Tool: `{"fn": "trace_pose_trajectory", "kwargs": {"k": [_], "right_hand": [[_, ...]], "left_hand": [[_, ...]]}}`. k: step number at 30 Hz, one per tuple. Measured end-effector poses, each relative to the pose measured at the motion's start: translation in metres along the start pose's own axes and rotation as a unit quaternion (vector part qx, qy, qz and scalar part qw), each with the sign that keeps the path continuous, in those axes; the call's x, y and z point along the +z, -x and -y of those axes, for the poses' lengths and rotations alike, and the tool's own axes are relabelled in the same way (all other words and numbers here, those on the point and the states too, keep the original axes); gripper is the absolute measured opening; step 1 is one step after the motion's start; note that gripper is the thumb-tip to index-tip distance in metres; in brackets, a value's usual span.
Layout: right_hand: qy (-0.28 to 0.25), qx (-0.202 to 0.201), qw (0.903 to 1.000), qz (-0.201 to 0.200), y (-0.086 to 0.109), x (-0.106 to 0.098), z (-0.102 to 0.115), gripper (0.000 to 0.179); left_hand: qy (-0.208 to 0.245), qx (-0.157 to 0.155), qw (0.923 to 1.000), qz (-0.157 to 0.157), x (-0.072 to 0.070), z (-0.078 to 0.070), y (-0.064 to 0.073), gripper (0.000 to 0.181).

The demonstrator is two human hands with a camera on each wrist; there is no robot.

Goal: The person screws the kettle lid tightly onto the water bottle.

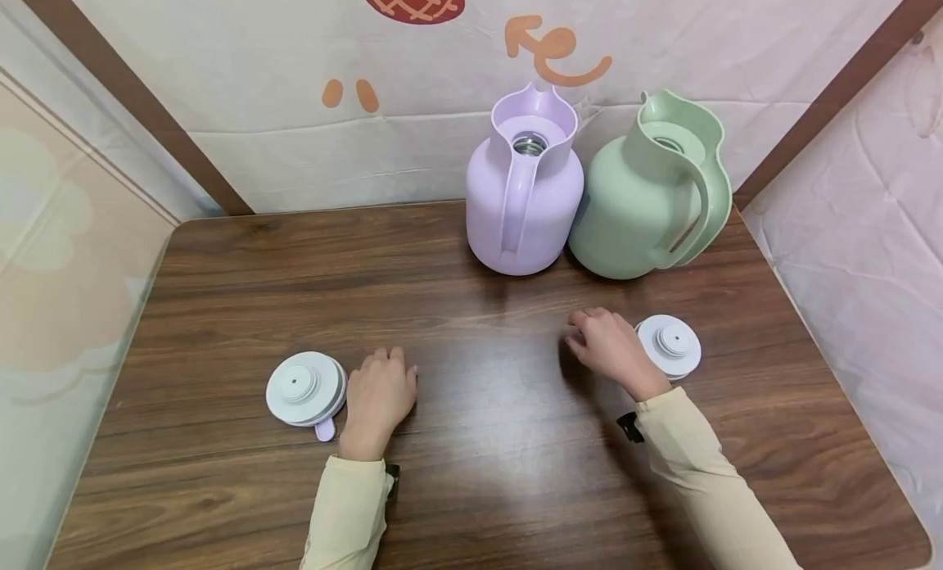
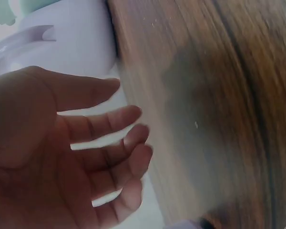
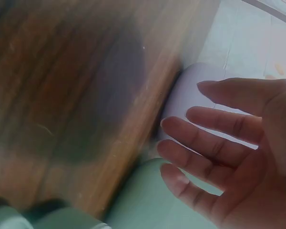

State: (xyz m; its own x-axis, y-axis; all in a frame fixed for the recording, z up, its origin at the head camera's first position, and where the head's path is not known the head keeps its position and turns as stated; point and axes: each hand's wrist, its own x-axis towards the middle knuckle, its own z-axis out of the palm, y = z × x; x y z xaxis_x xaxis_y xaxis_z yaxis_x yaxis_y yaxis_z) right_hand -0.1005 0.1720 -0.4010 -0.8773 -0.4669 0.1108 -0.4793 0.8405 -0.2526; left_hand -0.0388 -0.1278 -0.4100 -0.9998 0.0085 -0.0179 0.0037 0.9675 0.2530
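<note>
My left hand (image 1: pixel 380 398), fingers relaxed and holding nothing, is just right of a white round stopper lid (image 1: pixel 305 388) with a lilac tab. In the left wrist view its fingers (image 2: pixel 105 125) are loosely bent, thumb apart. My right hand (image 1: pixel 610 347) hovers over the table, also holding nothing, with a second white stopper lid (image 1: pixel 670 346) beside it to the right. Spread, slightly bent fingers (image 3: pixel 195 138) show in the right wrist view. Behind the hands stand a lilac thermos jug (image 1: pixel 486 197) and a green thermos jug (image 1: pixel 619 210), both upright with uncovered mouths.
The wood-grain table (image 1: pixel 471 463) has a back edge against a printed fabric wall (image 1: pixel 258 160). Both jugs stand close together at the back right, their handles facing forward. More fabric walls flank the table's left and right sides.
</note>
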Motion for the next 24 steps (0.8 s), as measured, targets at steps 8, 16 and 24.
{"fn": "trace_pose_trajectory", "kwargs": {"k": [8, 16, 24], "right_hand": [[0.002, 0.005, 0.9995, 0.032, -0.015, -0.012, 0.002, 0.012], [-0.04, -0.017, 0.9978, 0.049, -0.045, -0.037, 0.01, 0.012], [-0.119, -0.029, 0.9918, 0.037, -0.082, -0.055, 0.02, 0.02]], "left_hand": [[0.002, -0.038, 0.9931, 0.111, -0.001, 0.001, -0.001, 0.024], [0.007, -0.053, 0.9839, 0.171, -0.002, 0.005, -0.002, 0.027], [0.015, -0.055, 0.9822, 0.179, -0.001, 0.007, -0.003, 0.026]]}}
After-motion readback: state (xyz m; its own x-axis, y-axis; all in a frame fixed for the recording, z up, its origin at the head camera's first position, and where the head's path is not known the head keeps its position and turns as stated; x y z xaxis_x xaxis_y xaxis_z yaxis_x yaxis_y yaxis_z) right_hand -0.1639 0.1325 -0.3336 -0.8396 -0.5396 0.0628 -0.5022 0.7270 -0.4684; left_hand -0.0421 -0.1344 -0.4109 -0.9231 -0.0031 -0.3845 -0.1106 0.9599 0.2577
